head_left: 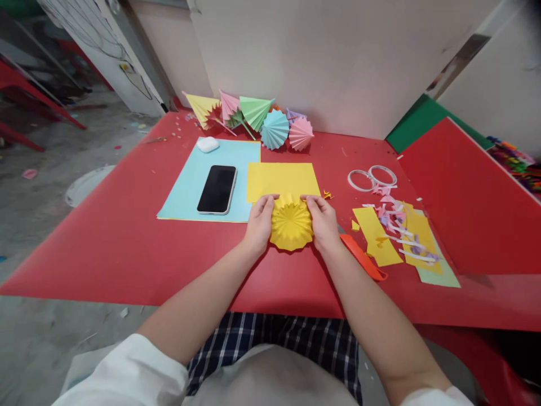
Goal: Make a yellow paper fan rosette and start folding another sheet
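A round, pleated yellow paper fan point(291, 224) is held just over the front part of the red table, its folds spreading from a sunken middle. My left hand point(260, 221) grips its left edge between thumb and fingers. On the opposite edge, my right hand point(323, 220) pinches the paper the same way. Just behind the fan lies a flat sheet of yellow paper point(281, 177). Beside my right forearm rests an orange cutter point(363, 258), partly hidden by the arm.
A phone point(217, 190) and a white case point(208, 145) lie on light blue paper point(180, 197). Folded paper umbrellas point(256, 113) line the wall. To the right are tape rolls point(382, 175), yellow offcuts point(377, 237), paper shreds point(393, 220) and a red board point(477, 208).
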`<action>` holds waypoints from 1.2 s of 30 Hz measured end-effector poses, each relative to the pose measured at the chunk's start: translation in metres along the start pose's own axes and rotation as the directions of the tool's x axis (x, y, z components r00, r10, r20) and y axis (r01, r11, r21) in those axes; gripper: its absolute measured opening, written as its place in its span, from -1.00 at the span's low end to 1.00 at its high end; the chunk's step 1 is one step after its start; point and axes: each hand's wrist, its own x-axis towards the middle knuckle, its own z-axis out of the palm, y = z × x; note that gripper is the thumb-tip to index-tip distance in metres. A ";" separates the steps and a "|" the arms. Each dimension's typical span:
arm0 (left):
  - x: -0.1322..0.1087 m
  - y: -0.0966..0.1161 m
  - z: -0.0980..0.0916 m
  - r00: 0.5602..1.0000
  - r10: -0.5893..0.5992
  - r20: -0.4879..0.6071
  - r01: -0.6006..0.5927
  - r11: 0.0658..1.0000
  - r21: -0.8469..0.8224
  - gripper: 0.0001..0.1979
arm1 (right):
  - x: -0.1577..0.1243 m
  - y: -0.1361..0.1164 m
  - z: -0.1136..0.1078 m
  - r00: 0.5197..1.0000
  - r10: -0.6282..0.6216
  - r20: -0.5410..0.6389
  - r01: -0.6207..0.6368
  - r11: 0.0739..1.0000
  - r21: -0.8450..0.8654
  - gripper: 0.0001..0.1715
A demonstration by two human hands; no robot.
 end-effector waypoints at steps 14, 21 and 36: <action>-0.002 0.004 0.003 0.998 0.041 0.049 -0.043 0.999 0.031 -0.84 | -0.006 0.005 0.002 0.985 -0.061 0.160 0.081 0.989 -0.125 -0.74; -0.003 0.002 0.005 0.999 0.018 0.032 -0.019 0.999 0.034 -0.87 | -0.012 0.002 0.007 0.976 -0.014 0.217 0.047 0.988 -0.150 -0.78; -0.003 0.000 0.006 0.998 0.001 0.056 -0.004 0.998 0.061 -0.82 | -0.013 0.002 0.008 0.986 -0.036 0.163 0.054 0.993 -0.109 -0.72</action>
